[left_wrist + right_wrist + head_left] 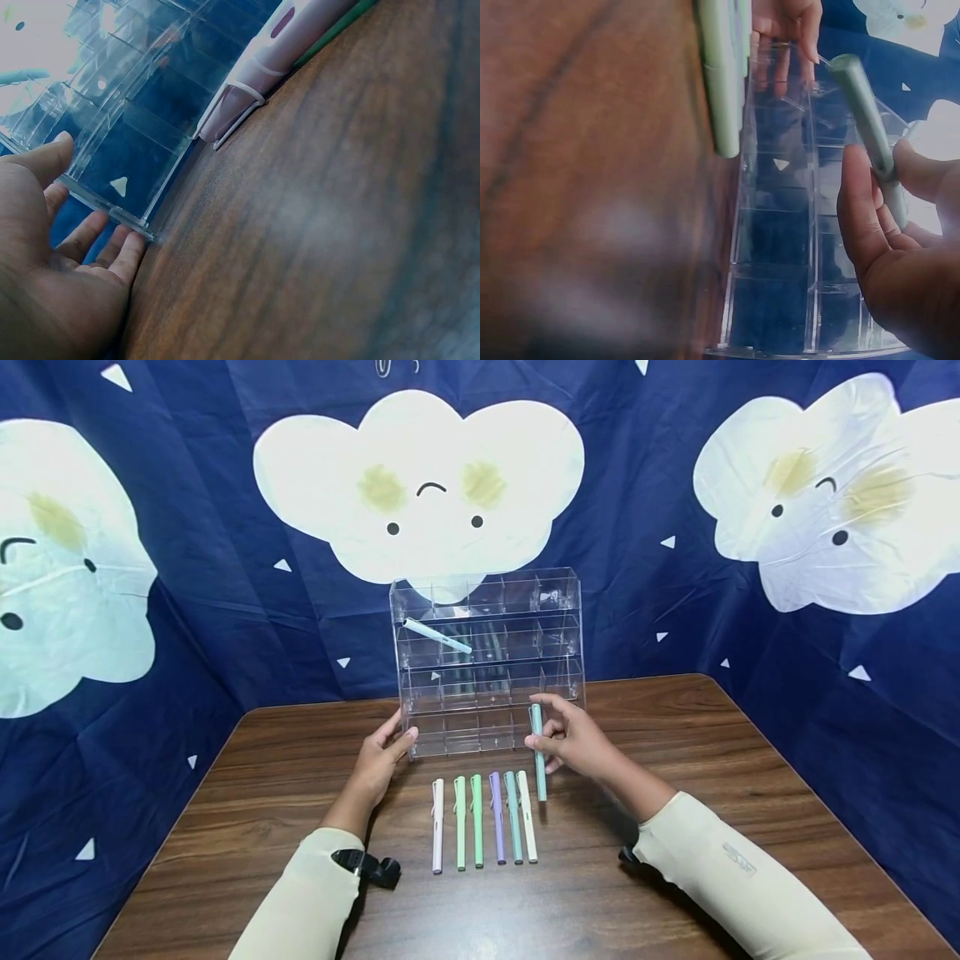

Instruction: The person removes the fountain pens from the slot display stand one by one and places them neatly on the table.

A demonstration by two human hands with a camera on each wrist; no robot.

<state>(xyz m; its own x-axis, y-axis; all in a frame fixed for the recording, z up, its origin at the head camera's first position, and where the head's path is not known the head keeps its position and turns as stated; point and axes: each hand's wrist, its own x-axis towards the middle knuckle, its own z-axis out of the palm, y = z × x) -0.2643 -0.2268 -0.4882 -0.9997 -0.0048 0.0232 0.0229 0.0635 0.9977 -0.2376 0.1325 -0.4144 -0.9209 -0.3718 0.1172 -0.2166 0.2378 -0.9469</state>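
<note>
My right hand [573, 739] pinches a teal pen [538, 752] between thumb and fingers, upright in front of the rack's lower right corner. In the right wrist view, the held pen [866, 112] slants across the clear rack [769, 232]. At the left side of the tiered clear acrylic rack [480, 739], my left hand [377, 764] touches its lower side edge. The left wrist view shows the fingertips [129, 247] against the side panel, with the thumb over the front. A pale blue pen [437, 636] lies slanted in an upper tier.
Pens lie in a row on the wooden table [300, 785] before the rack: white-pink [438, 827], two green [460, 822], purple [497, 818], teal [513, 818] and cream [527, 818]. A blue cloud-print curtain [637, 635] hangs behind and at both sides.
</note>
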